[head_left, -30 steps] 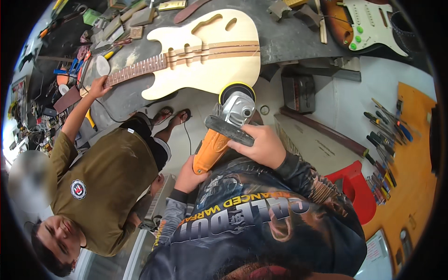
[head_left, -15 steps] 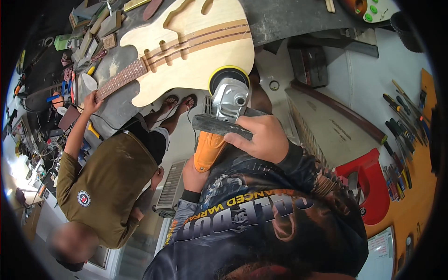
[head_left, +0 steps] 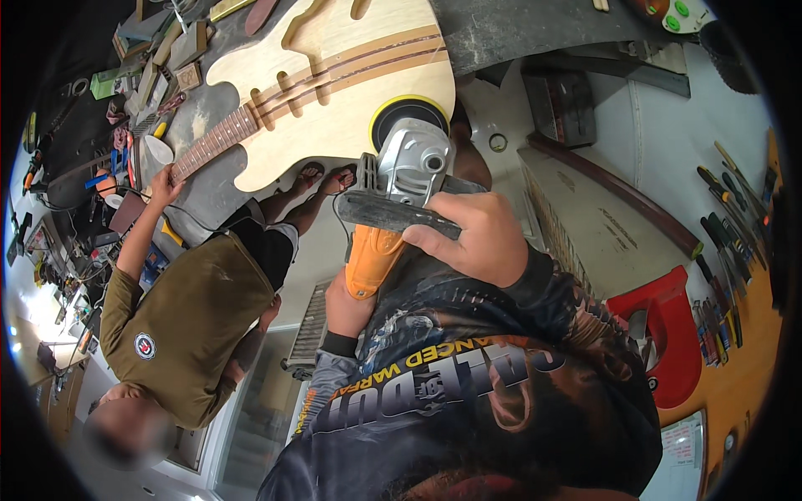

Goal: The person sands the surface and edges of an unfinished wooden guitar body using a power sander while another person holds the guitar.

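My right hand [head_left: 476, 234] is closed on the black side handle [head_left: 376, 209] of an orange and silver polisher [head_left: 374, 255]. Lower down, my left hand [head_left: 349, 305] wraps round the rear of the tool's orange body. The round yellow-rimmed pad [head_left: 405, 113] overlaps the lower edge of a pale wooden electric guitar body [head_left: 301, 150] with darker centre stripes and routed cavities; whether it touches the wood, I cannot tell. The guitar's fretted neck [head_left: 213, 146] points left, where a co-worker's hand [head_left: 167, 179] holds its end.
The co-worker [head_left: 192, 326] in an olive shirt stands at my left. The dark bench [head_left: 535, 29] carries wood blocks, assorted tools and a second guitar [head_left: 677, 12]. At my right are a red bin [head_left: 668, 367], a rack of tools [head_left: 735, 242] and a long dark wooden piece [head_left: 610, 192].
The polisher and both my hands have moved up in the view, with the pad further over the guitar's edge. The guitar and bench have shifted up and left in the view.
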Available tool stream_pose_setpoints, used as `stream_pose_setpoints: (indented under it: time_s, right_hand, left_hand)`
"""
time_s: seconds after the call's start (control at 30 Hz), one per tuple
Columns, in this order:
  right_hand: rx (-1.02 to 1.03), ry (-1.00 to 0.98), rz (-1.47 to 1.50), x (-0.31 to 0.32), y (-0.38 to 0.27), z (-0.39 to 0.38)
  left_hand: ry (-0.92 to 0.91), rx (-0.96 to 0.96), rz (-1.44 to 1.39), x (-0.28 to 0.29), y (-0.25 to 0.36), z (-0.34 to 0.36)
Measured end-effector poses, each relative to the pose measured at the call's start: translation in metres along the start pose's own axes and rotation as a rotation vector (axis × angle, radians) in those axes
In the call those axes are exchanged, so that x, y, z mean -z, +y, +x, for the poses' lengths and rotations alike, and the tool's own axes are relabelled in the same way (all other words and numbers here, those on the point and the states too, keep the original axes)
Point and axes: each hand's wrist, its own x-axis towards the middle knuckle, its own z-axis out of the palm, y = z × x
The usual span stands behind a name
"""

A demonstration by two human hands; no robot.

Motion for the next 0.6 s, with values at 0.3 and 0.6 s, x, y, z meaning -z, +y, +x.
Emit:
stream_pose_setpoints:
  time_s: [0.3, 0.6]
  right_hand:
    - [-0.103, -0.15, -0.006, 0.024, -0.004, 0.01]
    - [-0.032, 0.054, 0.052, 0.044, 0.004, 0.033]
  left_hand:
    - [-0.034, -0.015, 0.05, 0.006, 0.022, 0.003]
    - [-0.063, -0.015, 0.043, 0.008, 0.062, 0.025]
